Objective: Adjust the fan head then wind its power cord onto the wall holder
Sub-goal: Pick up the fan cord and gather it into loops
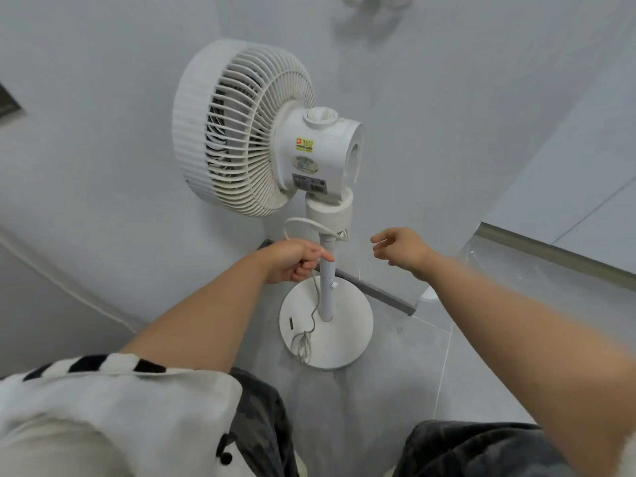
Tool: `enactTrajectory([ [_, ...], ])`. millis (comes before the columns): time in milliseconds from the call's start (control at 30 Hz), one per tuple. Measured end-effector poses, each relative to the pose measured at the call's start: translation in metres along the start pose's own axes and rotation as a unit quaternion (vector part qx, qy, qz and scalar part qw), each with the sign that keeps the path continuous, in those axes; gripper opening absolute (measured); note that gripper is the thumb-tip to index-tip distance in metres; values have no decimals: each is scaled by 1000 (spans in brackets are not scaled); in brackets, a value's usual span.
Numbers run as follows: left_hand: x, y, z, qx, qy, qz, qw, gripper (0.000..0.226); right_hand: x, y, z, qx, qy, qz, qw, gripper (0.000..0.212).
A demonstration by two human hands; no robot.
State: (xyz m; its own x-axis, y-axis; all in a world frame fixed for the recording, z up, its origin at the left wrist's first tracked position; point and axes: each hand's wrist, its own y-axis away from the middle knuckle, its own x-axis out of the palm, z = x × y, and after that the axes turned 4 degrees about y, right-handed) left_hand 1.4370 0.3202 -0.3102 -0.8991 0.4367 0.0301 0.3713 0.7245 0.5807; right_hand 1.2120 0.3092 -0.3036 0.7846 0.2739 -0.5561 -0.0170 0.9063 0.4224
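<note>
Fan (pixel 320 160) stands on its round base (pixel 344 335) on the floor, close to the wall (pixel 103 80), with the head (pixel 241 125) facing left. The cord (pixel 315 301) loops around the neck below the head and passes through the left hand (pixel 292 261). From there it hangs beside the pole (pixel 327 294) down to a loose bundle (pixel 303 346) lying on the base.

Hand state: the left hand is curled round the cord just beside the pole. The right hand (pixel 402 251) is near the pole on its other side, fingers relaxed and apart, holding and touching nothing.

Step in hand, as judged: freeing the cord from the neck so that it can be wound.

1. Grip the cord firmly with the left hand, but let it slide. Do not pull sideways; the fan looks top-heavy and may tip.
2. Use the right hand to steady the pole, or to lift the loop off the neck against the direction of its wrap.
3. Gather the bundle from the base before lifting, so that no end drags or snags on the knob (pixel 333 285) of the pole.
4. Carry the slack up to the white fitting (pixel 373 0) at the top edge of the view. This is probably the holder, but it is cut off and its shape cannot be confirmed.
5. Wind in even turns, without kinks.
</note>
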Motion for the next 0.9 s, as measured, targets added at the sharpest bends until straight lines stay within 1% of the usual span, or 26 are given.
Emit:
enactTrajectory([
  [167, 23, 7, -20, 26, -6, -4, 1000, 31, -10, 15, -5, 1, 44, 14, 999, 29],
  [300, 36, 15, -36, 48, 9, -13, 999, 31, -14, 29, -7, 20, 90, 66, 994, 29],
  [400, 46, 22, -52, 63, 19, -6, 998, 31, -16, 40, -8, 25, 104, 83, 991, 30],
  [467, 53, 26, -62, 75, 25, -5, 997, 31, -18, 49, -6, 18, 107, 99, 989, 35],
  [567, 64, 34, -76, 92, 28, 0, 995, 31, -21, 65, -2, 9, 133, 145, 980, 48],
  [633, 72, 40, -85, 100, 25, 6, 995, 31, -23, 73, 0, -1, 134, 154, 979, 52],
  [667, 76, 44, -89, 105, 24, 9, 994, 32, -24, 77, 2, -8, 129, 158, 979, 50],
  [767, 87, 54, -99, 122, 38, 11, 992, 32, -26, 90, 1, -31, 105, 174, 979, 22],
  [833, 93, 59, -103, 133, 52, 2, 990, 31, -27, 99, -2, -41, 75, 166, 982, 29],
  [900, 96, 65, -106, 146, 68, -9, 987, 29, -28, 105, -5, -50, 34, 143, 988, 28],
])
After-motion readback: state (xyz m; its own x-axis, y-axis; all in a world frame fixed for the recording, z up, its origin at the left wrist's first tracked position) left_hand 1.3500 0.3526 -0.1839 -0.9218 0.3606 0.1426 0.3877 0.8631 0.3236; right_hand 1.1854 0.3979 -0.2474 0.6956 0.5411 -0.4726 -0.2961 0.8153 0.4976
